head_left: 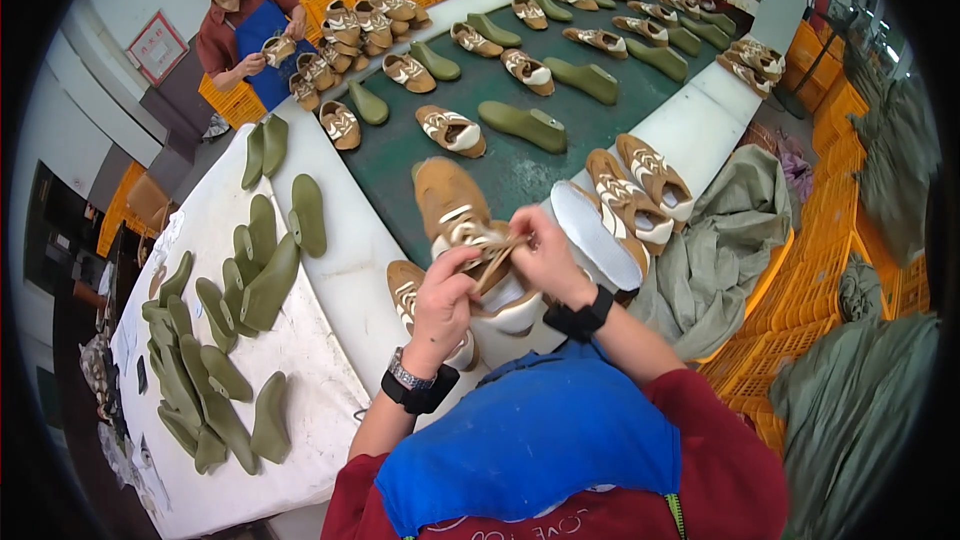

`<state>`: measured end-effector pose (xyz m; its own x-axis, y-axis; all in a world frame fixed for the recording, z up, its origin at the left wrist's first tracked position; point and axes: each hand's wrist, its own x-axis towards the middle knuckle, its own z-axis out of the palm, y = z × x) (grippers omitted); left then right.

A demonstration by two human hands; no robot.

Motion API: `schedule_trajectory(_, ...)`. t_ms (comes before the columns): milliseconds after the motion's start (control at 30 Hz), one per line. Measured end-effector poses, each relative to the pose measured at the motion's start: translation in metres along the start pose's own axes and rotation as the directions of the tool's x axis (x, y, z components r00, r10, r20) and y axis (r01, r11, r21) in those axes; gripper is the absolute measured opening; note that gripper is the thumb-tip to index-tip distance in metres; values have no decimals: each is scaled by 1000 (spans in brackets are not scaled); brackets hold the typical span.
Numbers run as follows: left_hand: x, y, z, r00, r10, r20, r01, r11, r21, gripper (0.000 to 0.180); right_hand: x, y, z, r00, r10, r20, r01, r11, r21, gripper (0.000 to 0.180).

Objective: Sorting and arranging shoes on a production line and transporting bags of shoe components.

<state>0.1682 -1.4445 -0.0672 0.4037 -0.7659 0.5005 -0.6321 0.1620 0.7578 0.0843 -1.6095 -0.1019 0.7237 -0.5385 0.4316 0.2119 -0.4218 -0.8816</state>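
Observation:
A tan suede shoe [447,198] with white trim lies in front of me, toe pointing away. Both of my hands are over its opening. My left hand [445,305] pinches the shoelace [497,262] from the left side. On the right, my right hand [552,262] has its fingers closed on the same lace, which stretches between the two. Another tan shoe [403,290] sits partly hidden behind my left hand. Right of my right hand, a shoe on its side shows a pale sole [598,240], beside upright tan shoes [655,175].
A green conveyor belt [420,190] carries tan shoes and green shoe lasts [522,126]. Many more lasts [270,285] cover the white table at left. A co-worker [255,30] holds a shoe at the far left. Yellow crates [785,365] with grey-green cloth [715,250] line the right.

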Motion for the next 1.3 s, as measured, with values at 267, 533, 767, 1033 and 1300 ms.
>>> schedule_trajectory(267, -53, -80, 38, 978, -209, 19, 187, 910, 369, 8, -39, 95, -73, 932, 240, 272, 31, 693, -720, 41)
schedule_trajectory(533, -23, -70, 52, 973, -205, 103, 138, 882, 450, 36, -26, 56, -59, 953, 301, 31, -190, 673, -715, 37)
schedule_trajectory(767, 15, -54, 38, 974, -198, -114, 226, 906, 358, 41, -20, -6, -25, 993, 84, 87, -38, 902, -431, 37)
schedule_trajectory(1033, 28, -16, 29, 975, -119, -188, 186, 901, 392, 46, 4, -32, -9, 946, -238, 218, 320, 780, -538, 33)
schedule_trajectory(1300, 20, -15, 24, 905, -323, -275, 353, 934, 63, 46, 0, -22, 9, 973, -210, 94, 229, 909, -347, 14)
